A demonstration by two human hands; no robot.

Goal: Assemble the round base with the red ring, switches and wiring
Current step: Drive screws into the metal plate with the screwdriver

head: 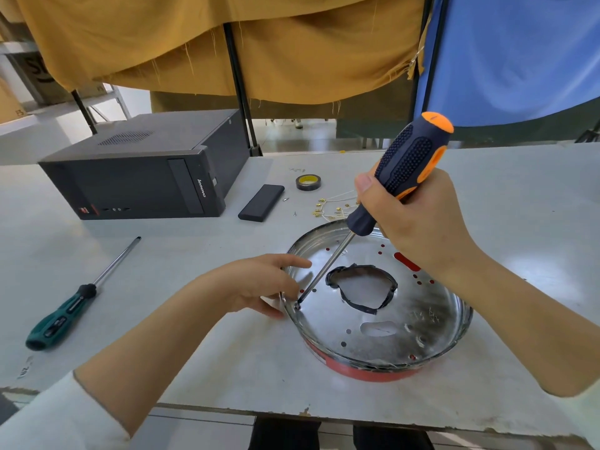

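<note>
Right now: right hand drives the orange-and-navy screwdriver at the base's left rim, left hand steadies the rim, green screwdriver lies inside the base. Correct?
Not quite. The head view shows the green screwdriver on the table, left of the round base, not inside it. The rest holds: right hand, orange-and-navy screwdriver, left hand.

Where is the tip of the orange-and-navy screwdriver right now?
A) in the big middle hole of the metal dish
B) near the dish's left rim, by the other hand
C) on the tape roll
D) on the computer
B: the screwdriver tip sits on a screw inside the round base's left rim, beside the left hand.
</note>
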